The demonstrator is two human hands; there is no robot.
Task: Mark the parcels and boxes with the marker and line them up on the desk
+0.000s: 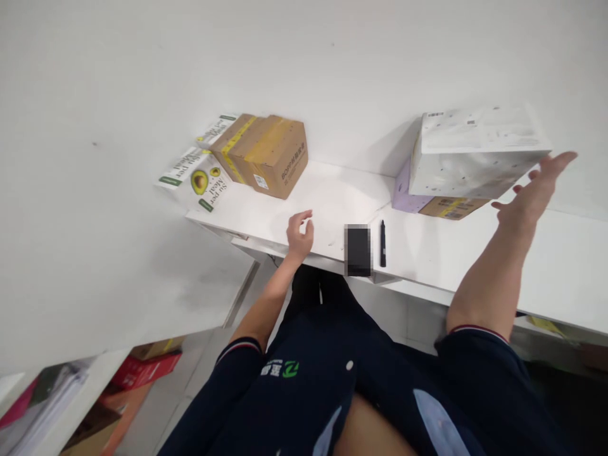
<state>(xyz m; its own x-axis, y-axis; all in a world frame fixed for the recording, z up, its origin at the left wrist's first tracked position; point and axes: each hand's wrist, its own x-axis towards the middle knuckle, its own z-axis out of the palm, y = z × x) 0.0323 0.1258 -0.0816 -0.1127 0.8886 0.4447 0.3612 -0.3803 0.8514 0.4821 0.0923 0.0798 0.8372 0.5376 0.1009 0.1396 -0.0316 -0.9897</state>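
Note:
My right hand (534, 190) is raised at the right side of a large white box (479, 171), its fingers spread. Whether the fingertips touch the box I cannot tell. That white box sits on top of a lilac box (406, 193) and a brown carton (451, 208) with yellow tape. Over the front part of the white desk (332, 190) is my left hand (300, 235), loosely curled with a gap between thumb and fingers and nothing in it. To its right lie a black flat object (358, 250), blurred out by pixels, and a black pen (382, 244).
Brown taped cartons (266, 152) stand against the wall at the desk's left, beside white boxes with avocado prints (199, 180). A white panel (204, 272) rises at the left end. Lower left, a shelf holds papers (61, 392) and a red box (147, 373).

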